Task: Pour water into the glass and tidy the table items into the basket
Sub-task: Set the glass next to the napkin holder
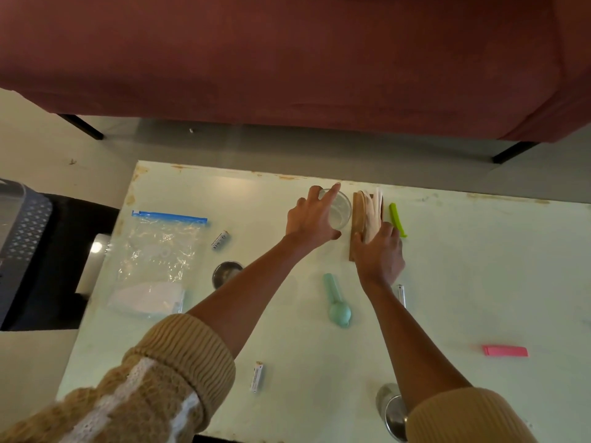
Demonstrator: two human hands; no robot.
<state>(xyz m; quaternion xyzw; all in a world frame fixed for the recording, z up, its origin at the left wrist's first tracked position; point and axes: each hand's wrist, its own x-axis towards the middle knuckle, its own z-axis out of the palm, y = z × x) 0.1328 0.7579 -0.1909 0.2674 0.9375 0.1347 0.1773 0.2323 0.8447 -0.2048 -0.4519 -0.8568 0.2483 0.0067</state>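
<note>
**Both hands by the glass**

The left hand curls round the glass, near the tabletop's far edge. Just right of the glass, the right hand grips the napkin stand, long side pointing away. The basket sits far left.

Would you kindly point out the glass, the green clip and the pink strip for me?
glass (340,214), head view, on its clear right-hand wall.
green clip (397,219), head view, midway along its length.
pink strip (505,351), head view, centre of its top face.
</note>
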